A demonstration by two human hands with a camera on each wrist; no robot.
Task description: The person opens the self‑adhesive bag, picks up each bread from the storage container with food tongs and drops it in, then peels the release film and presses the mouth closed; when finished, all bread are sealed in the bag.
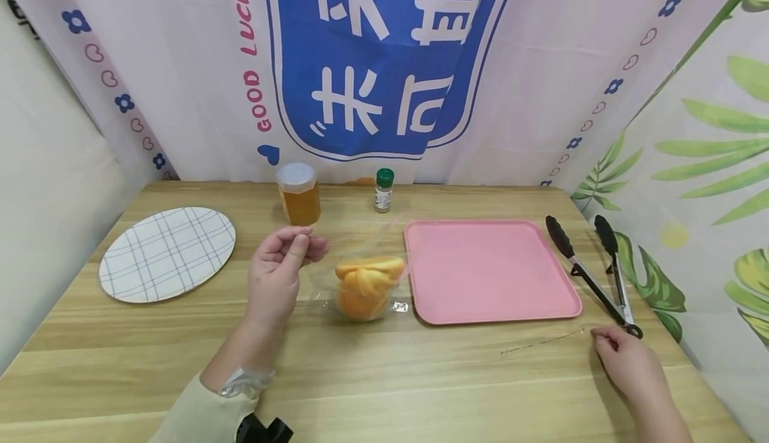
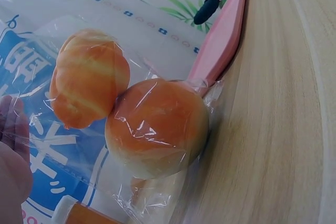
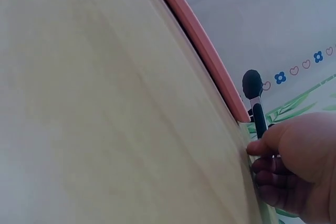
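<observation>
My left hand (image 1: pixel 279 269) pinches the upper edge of a clear plastic bag (image 1: pixel 399 307) between thumb and fingers. Inside the bag are a round golden bun (image 2: pixel 157 129) and a ridged bread roll (image 2: pixel 89 80), the bag's bottom low over the table. On the far right, my right hand (image 1: pixel 631 366) has thumb and forefinger together at the end of a thin clear strip (image 1: pixel 541 343) with dark marks. Beside that hand lie black-and-steel tongs (image 1: pixel 595 289), their hinge end partly behind its fingers; the right wrist view shows its other fingers curled.
A pink tray (image 1: pixel 492 276) sits right of the bag. Behind stand a honey-coloured jar (image 1: pixel 300 203) with a pale lid and a small green-capped bottle (image 1: pixel 383 196). A checked round plate (image 1: pixel 168 256) lies at the left. A printed curtain (image 1: pixel 198 96) hangs along the table's back edge.
</observation>
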